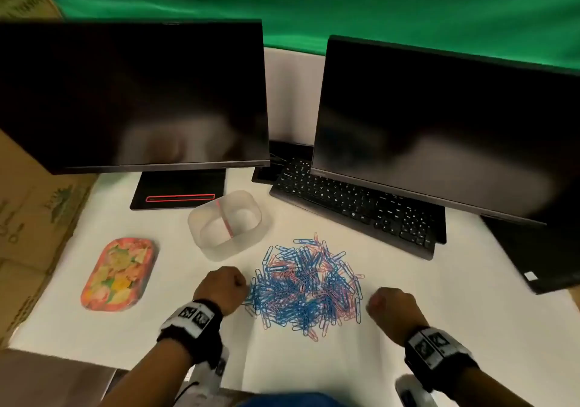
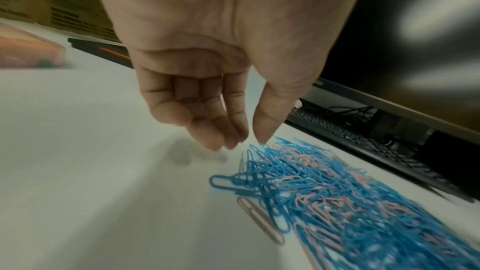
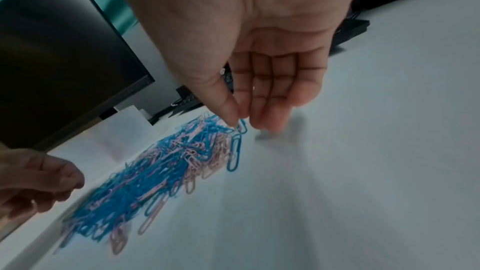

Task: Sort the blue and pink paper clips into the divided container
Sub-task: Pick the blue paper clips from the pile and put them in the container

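A heap of blue and pink paper clips point(image 1: 306, 287) lies on the white table in front of me. Behind it to the left stands the clear divided container point(image 1: 204, 218), with a pink strip across its middle. My left hand point(image 1: 223, 284) hangs at the heap's left edge. In the left wrist view its thumb point(image 2: 262, 130) and fingers point(image 2: 221, 134) stand slightly apart and hold nothing, the thumb tip just over the clips point(image 2: 324, 192). My right hand point(image 1: 387, 307) is at the heap's right edge; there its thumb and forefinger pinch a blue paper clip point(image 3: 242, 127).
Two dark monitors point(image 1: 135, 92) point(image 1: 445, 130) stand at the back, with a black keyboard point(image 1: 354, 205) under the right one. A floral tin point(image 1: 117, 273) lies at the left, and cardboard boxes point(image 1: 34, 212) beyond it. A dark laptop point(image 1: 533, 259) sits at the right.
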